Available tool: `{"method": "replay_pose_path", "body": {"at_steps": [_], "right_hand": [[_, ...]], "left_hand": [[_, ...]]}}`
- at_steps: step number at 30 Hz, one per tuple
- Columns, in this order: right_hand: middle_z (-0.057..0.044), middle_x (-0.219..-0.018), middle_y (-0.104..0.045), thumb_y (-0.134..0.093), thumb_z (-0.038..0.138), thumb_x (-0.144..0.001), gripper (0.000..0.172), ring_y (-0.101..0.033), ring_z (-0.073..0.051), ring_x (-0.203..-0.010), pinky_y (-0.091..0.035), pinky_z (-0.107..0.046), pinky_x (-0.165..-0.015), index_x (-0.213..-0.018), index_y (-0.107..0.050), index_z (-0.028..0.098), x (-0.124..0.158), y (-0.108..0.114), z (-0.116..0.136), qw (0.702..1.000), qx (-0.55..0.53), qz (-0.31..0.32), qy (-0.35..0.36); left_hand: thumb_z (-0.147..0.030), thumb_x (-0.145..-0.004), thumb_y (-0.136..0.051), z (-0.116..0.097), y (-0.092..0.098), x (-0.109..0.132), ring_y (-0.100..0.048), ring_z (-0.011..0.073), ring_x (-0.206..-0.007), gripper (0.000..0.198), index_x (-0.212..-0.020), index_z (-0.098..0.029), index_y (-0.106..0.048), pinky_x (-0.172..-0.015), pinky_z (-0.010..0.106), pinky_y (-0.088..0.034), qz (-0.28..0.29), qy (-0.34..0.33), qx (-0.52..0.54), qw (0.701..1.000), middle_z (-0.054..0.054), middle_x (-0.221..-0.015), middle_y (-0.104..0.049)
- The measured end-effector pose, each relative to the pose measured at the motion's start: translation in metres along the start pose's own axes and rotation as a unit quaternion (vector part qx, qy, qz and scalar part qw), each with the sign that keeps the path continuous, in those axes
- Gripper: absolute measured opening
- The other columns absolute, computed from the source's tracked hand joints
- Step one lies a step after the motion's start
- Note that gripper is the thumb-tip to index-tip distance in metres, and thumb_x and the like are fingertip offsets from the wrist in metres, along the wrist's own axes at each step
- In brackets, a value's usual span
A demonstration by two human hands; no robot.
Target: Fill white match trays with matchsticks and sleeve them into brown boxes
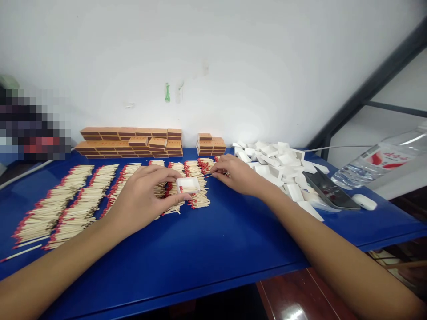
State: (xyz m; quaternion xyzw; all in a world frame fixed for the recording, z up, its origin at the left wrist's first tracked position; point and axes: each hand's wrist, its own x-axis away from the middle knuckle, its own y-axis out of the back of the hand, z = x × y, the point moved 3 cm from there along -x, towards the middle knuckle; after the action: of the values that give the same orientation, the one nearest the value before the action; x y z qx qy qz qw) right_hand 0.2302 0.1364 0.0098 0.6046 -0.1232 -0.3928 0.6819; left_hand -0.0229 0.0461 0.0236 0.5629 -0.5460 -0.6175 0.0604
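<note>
My left hand (142, 195) is closed round a small white matchbox tray (187, 184), held between thumb and fingers over rows of red-tipped matches (196, 198) on the blue table (213, 249). My right hand (238, 174) lies on the matches further back, its fingers pinched on a few of them near the right end of the rows. More matches (60, 204) lie in long rows to the left.
Stacks of orange matchbox sleeves (133, 143) line the wall, with a smaller stack (210, 144) beside them. A heap of white trays (283, 166) lies at the right, then a phone (330, 191), a white earbud case (364, 201) and a water bottle (383, 160).
</note>
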Motion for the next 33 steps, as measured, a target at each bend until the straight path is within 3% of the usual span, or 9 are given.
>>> {"method": "replay_pose_path", "body": {"at_steps": [11, 18, 24, 33], "right_hand": [[-0.007, -0.088, -0.061, -0.060, 0.017, -0.099, 0.019, -0.055, -0.024, -0.094, -0.043, -0.036, -0.080, -0.107, -0.077, 0.022, -0.002, -0.005, -0.002, 1.000, 0.015, 0.003, 0.014], [-0.006, -0.088, -0.060, -0.063, 0.018, -0.098, 0.013, -0.055, -0.022, -0.090, -0.042, -0.034, -0.076, -0.086, -0.067, 0.020, -0.002, -0.006, -0.002, 1.000, 0.003, 0.006, -0.005], [-0.007, -0.088, -0.062, -0.064, 0.020, -0.098, 0.015, -0.056, -0.023, -0.091, -0.044, -0.035, -0.077, -0.084, -0.063, 0.020, 0.000, 0.001, 0.000, 0.999, -0.015, 0.022, -0.026], [-0.002, -0.086, -0.063, -0.066, 0.028, -0.099, 0.012, -0.056, -0.017, -0.083, -0.043, -0.031, -0.073, -0.088, -0.065, 0.022, 0.002, 0.017, 0.046, 0.987, -0.147, -0.063, 0.031]], "left_hand": [[-0.058, -0.086, -0.077, 0.000, -0.001, 0.001, -0.070, 0.0261, -0.100, 0.041, -0.108, -0.025, -0.072, -0.089, 0.037, -0.051, 0.001, 0.005, -0.004, 1.000, 0.004, -0.106, -0.078], [-0.055, -0.086, -0.079, 0.000, 0.000, 0.001, -0.069, 0.0255, -0.098, 0.038, -0.109, -0.026, -0.072, -0.088, 0.037, -0.051, 0.011, 0.011, -0.002, 1.000, 0.003, -0.106, -0.077], [-0.054, -0.086, -0.079, 0.000, -0.001, 0.000, -0.070, 0.0253, -0.098, 0.038, -0.109, -0.025, -0.072, -0.088, 0.037, -0.051, 0.006, 0.005, 0.000, 1.000, 0.003, -0.106, -0.078], [-0.053, -0.086, -0.079, -0.002, -0.005, 0.002, -0.070, 0.0251, -0.097, 0.039, -0.109, -0.023, -0.072, -0.089, 0.038, -0.050, 0.017, 0.006, 0.024, 1.000, 0.004, -0.105, -0.077]]}}
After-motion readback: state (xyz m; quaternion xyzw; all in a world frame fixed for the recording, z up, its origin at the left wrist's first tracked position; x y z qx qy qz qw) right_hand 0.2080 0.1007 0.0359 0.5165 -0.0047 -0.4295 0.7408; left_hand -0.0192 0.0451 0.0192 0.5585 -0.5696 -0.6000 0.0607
